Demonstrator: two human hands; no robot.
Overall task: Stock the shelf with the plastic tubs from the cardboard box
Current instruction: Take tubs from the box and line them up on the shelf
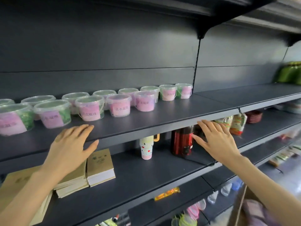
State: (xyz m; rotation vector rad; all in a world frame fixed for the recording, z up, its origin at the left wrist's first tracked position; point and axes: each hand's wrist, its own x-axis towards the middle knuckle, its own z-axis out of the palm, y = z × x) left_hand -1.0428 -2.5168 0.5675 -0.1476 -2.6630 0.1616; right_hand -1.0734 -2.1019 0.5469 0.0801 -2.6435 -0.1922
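Just beyond the left hand (70, 145), whose fingers (82, 130) are lying flat and empty, plastic tubs (90, 108) are sitting in rows on the shelf (162, 116). The right hand (216, 141), likewise spread and empty, is hovering nearer the cardboard box (238, 212) below.

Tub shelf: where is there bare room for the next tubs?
Front row is bare right of the last front tub, ahead of the two end back-row tubs. The right bay, between the upright and the green packs, is bare too. Crowded: the left half, two rows deep.
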